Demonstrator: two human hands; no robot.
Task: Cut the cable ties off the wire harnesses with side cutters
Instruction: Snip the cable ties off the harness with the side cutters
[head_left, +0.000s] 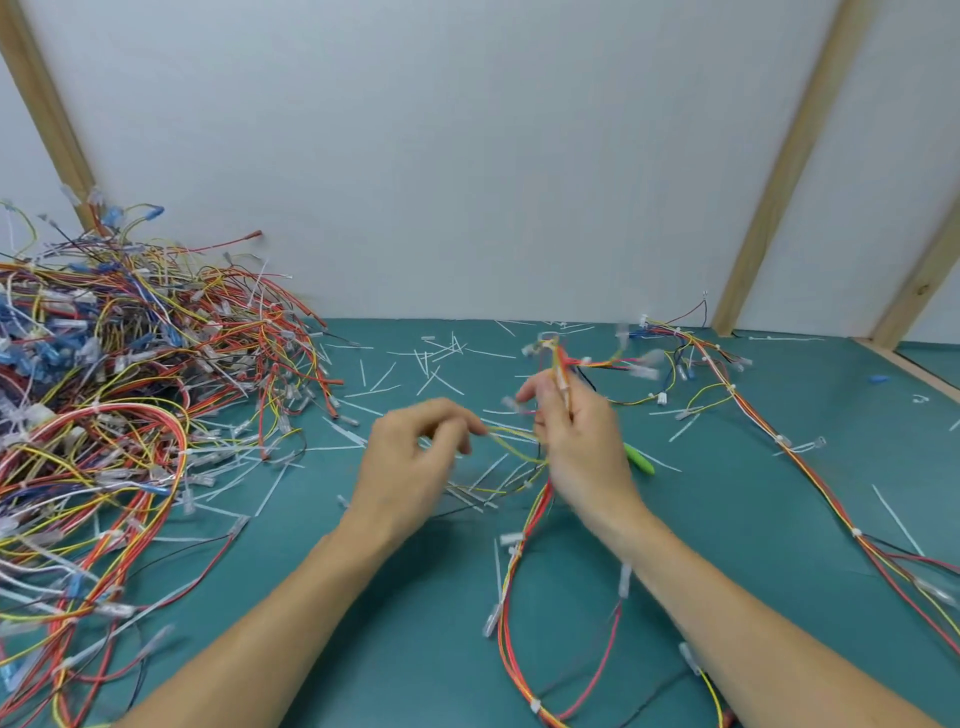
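My right hand grips a red, orange and yellow wire harness and holds its upper end upright above the green mat. Loops of that harness trail down between my forearms. My left hand pinches thin yellow wires that run across to the right hand. A green-handled tool, likely the side cutters, lies on the mat, mostly hidden behind my right hand. Several cut white cable ties are scattered over the mat.
A big tangled pile of harnesses fills the left side. Another long harness stretches along the right, from the back wall to the front edge. Wooden frame posts and a white wall stand behind the mat.
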